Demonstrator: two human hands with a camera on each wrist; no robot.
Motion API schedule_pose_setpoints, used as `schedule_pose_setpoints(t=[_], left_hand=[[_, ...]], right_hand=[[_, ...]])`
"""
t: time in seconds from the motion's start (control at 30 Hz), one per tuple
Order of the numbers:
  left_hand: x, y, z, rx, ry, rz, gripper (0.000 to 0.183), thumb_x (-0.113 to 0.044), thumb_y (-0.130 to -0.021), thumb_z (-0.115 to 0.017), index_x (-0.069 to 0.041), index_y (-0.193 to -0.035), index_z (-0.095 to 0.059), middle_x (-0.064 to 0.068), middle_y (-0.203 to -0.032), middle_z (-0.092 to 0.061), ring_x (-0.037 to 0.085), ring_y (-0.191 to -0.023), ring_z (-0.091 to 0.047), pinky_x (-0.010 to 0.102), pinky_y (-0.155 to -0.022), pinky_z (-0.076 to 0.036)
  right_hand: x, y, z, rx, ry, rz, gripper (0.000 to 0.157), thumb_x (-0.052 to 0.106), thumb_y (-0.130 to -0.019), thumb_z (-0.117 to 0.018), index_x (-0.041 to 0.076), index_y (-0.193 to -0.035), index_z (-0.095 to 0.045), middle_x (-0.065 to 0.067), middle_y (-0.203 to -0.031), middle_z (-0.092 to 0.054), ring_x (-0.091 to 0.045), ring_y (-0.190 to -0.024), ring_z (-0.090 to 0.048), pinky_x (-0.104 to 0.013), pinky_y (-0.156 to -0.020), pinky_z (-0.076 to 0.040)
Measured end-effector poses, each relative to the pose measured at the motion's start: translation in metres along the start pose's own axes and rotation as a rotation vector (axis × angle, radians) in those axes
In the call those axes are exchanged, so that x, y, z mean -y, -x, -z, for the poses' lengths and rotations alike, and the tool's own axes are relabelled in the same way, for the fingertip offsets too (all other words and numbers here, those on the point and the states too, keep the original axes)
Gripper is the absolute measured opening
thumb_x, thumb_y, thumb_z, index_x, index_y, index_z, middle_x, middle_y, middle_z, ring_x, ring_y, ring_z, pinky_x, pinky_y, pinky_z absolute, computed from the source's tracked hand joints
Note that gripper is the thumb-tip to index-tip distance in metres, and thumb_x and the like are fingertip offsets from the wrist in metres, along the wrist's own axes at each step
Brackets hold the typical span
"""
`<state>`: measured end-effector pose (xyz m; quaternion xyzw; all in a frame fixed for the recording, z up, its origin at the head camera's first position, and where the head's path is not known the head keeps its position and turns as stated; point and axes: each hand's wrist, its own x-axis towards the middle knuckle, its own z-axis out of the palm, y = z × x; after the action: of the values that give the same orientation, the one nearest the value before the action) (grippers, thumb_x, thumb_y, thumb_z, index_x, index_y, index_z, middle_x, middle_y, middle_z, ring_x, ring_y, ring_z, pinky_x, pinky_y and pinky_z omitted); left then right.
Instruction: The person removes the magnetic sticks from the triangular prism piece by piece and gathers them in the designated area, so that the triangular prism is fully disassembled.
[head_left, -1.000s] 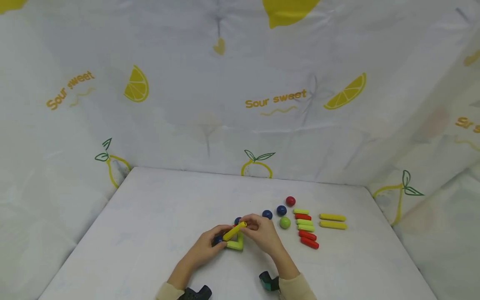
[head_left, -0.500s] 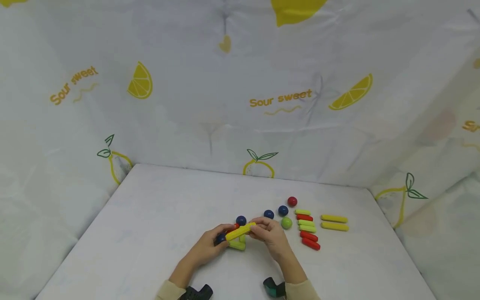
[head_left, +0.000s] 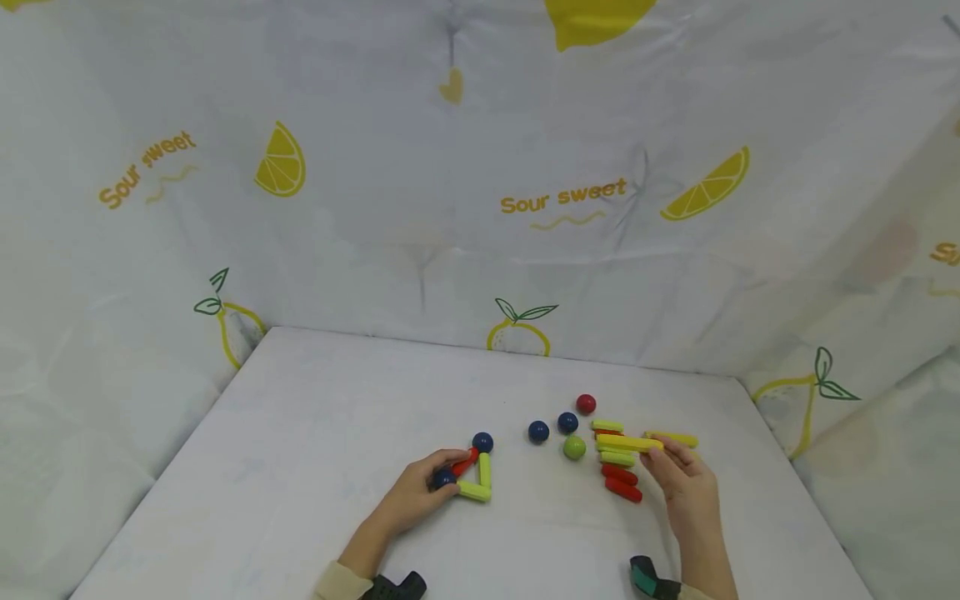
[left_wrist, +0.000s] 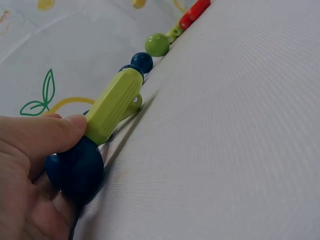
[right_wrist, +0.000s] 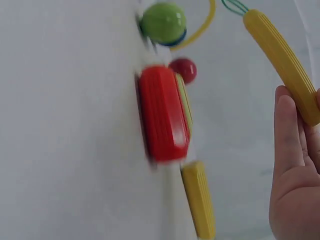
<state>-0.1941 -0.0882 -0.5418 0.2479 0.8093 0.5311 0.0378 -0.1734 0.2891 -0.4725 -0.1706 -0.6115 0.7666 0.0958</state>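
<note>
My left hand [head_left: 411, 493] grips a blue ball [head_left: 444, 478] at one corner of a small assembly of rods. From that ball run a red rod [head_left: 466, 462] and a light green rod [head_left: 474, 492]; a second green rod [head_left: 484, 470] rises on the right side towards another blue ball [head_left: 483, 442]. In the left wrist view, the thumb lies where the green rod [left_wrist: 114, 106] meets the held ball [left_wrist: 77, 167]. My right hand [head_left: 686, 487] pinches one end of a yellow rod [head_left: 626, 443], raised over the column of short rods; the right wrist view shows this rod [right_wrist: 282, 57] too.
Loose red rods [head_left: 621, 489] and green rods [head_left: 617, 458] lie in a column on the white table [head_left: 300, 417]. Another yellow rod [head_left: 678, 438] lies beyond my right hand. Nearby sit a green ball [head_left: 574, 447], two blue balls [head_left: 537, 432] and a red ball [head_left: 586, 404].
My right hand has carried the yellow rod away from the assembly, rightwards to the loose rods. My left hand stays at the blue ball.
</note>
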Motion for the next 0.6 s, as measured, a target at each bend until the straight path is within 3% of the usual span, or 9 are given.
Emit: schedule_pose_setpoints(t=[0.1,0.2,0.4,0.5,0.6], left_hand=[[-0.001,0.0,-0.001,-0.011,0.007,0.002,0.045,-0.027,-0.089,-0.064,-0.015,-0.131,-0.054,0.002,-0.134,-0.057,0.026,-0.129,-0.048,0.038,-0.108,-0.04],[-0.001,0.001,0.0,-0.031,0.007,0.001,0.046,-0.028,-0.089,-0.065,-0.014,-0.131,-0.054,0.004,-0.134,-0.057,0.027,-0.128,-0.05,0.04,-0.105,-0.042],[0.001,0.001,-0.002,-0.052,0.034,-0.007,0.046,-0.027,-0.087,-0.067,-0.015,-0.13,-0.055,0.004,-0.13,-0.06,0.026,-0.122,-0.055,0.041,-0.105,-0.043],[0.001,0.0,-0.003,-0.072,0.015,-0.014,0.045,-0.024,-0.087,-0.068,-0.015,-0.128,-0.055,0.004,-0.128,-0.061,0.025,-0.119,-0.057,0.041,-0.103,-0.044],[0.001,0.0,-0.003,-0.081,-0.018,-0.016,0.045,-0.024,-0.086,-0.069,-0.014,-0.128,-0.056,0.004,-0.127,-0.061,0.024,-0.119,-0.057,0.039,-0.103,-0.045]], right_hand=[[0.0,-0.009,0.029,-0.103,-0.042,-0.055,0.038,0.013,-0.083,-0.072,0.007,-0.118,-0.058,0.011,-0.097,-0.065,0.0,-0.087,-0.067,-0.017,-0.079,-0.055],[-0.007,-0.019,0.052,-0.175,-0.002,-0.133,0.039,0.018,-0.084,-0.072,0.012,-0.12,-0.057,0.013,-0.103,-0.058,0.003,-0.087,-0.064,-0.017,-0.081,-0.055],[-0.024,-0.036,0.077,-0.263,0.054,-0.228,0.046,0.022,-0.089,-0.067,0.014,-0.13,-0.05,0.005,-0.117,-0.048,0.008,-0.084,-0.061,-0.016,-0.081,-0.054],[-0.031,-0.043,0.08,-0.307,0.222,-0.186,0.053,0.024,-0.092,-0.063,0.008,-0.14,-0.045,-0.003,-0.128,-0.049,0.006,-0.09,-0.06,-0.012,-0.08,-0.053],[-0.034,-0.047,0.08,-0.36,0.497,-0.135,0.052,0.032,-0.094,-0.057,0.006,-0.138,-0.048,-0.012,-0.137,-0.05,-0.013,-0.113,-0.057,-0.027,-0.094,-0.05]])
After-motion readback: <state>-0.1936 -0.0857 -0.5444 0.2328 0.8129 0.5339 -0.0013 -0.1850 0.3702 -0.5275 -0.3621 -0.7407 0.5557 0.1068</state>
